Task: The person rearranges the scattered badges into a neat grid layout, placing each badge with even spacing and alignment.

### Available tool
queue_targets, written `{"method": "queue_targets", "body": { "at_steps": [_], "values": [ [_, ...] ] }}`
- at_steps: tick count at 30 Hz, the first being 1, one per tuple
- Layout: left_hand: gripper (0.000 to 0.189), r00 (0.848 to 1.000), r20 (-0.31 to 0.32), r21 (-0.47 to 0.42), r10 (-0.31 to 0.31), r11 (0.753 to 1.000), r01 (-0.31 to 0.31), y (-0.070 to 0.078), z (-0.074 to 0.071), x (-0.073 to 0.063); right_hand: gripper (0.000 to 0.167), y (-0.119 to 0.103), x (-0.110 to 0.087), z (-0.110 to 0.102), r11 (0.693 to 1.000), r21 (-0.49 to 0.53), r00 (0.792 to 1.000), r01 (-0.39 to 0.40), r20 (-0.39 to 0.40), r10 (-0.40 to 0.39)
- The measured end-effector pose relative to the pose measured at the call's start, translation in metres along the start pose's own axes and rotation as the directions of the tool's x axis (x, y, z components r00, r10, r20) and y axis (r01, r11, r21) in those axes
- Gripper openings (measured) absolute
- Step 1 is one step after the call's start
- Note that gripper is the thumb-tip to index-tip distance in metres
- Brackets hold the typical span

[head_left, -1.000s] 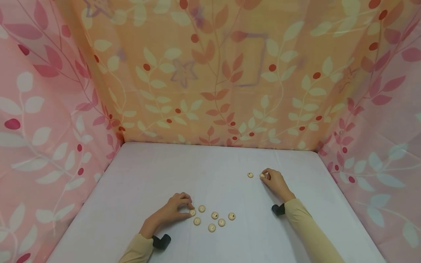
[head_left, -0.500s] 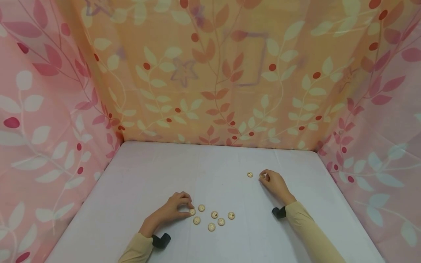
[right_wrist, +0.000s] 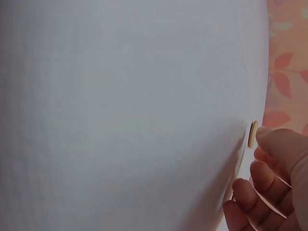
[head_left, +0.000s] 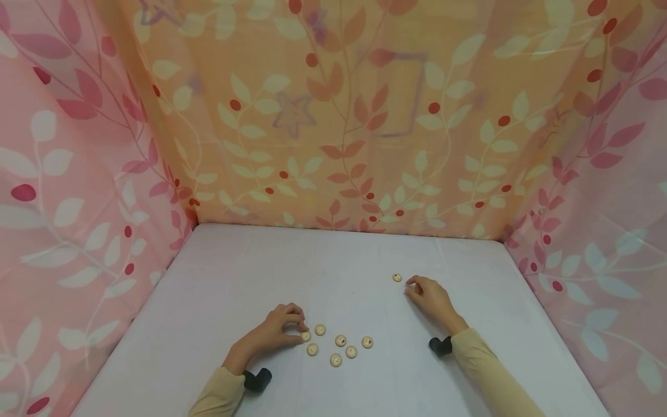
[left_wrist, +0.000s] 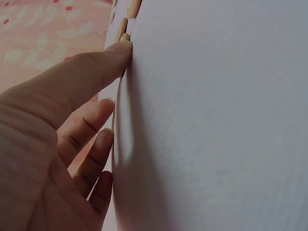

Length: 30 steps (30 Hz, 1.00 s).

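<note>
Lone disc (head_left: 397,278) sits just left of the right hand (head_left: 431,296), the nearer one (can't tell if it's pinching anything); left hand (head_left: 278,325) pinches a cluster-edge disc (head_left: 305,336).

Leafy curtains (head_left: 333,124) border a white table (head_left: 312,269) on three sides.

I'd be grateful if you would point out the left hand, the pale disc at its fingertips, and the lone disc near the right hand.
Left hand (head_left: 270,328): head view, middle of the hand.
Pale disc (head_left: 306,336): head view, exposed upper face.
Lone disc (head_left: 397,277): head view, middle of its upper face.
</note>
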<state>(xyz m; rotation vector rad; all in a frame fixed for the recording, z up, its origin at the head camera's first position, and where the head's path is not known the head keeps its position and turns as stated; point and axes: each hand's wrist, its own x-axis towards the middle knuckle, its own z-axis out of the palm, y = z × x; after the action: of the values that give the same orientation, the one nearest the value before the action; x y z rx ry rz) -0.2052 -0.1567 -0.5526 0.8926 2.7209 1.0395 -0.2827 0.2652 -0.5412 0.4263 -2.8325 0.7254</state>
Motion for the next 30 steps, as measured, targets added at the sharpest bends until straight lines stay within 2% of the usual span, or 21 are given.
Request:
{"method": "queue_targets", "body": {
  "at_steps": [4, 11, 18, 23, 30],
  "values": [
    [0.011, 1.0, 0.006, 0.03, -0.001, 1.0, 0.0, 0.0, 0.0, 0.002, 0.017, -0.003, -0.002, 0.004, 1.0, 0.005, 1.0, 0.017, 0.008, -0.017],
    [0.013, 0.999, 0.003, 0.05, 0.04, 0.998, -0.04, 0.003, -0.001, 0.005, 0.016, -0.017, -0.007, 0.008, 0.998, 0.023, 0.998, 0.051, 0.029, -0.051],
    [0.013, 0.999, 0.036, 0.052, -0.006, 0.999, 0.004, 0.007, -0.003, 0.005, 0.015, -0.033, -0.013, 0.01, 0.997, 0.04, 0.994, 0.06, 0.089, -0.063],
    [0.013, 0.999, 0.033, 0.044, -0.034, 0.999, 0.032, 0.007, -0.001, 0.003, 0.015, -0.039, -0.016, 0.013, 0.996, 0.032, 0.99, 0.086, 0.112, -0.089],
    [0.017, 1.0, 0.016, 0.033, -0.024, 0.999, 0.023, 0.006, -0.001, 0.002, 0.014, -0.049, -0.021, 0.018, 0.988, 0.036, 0.981, 0.148, 0.119, -0.152]
  ]
}}
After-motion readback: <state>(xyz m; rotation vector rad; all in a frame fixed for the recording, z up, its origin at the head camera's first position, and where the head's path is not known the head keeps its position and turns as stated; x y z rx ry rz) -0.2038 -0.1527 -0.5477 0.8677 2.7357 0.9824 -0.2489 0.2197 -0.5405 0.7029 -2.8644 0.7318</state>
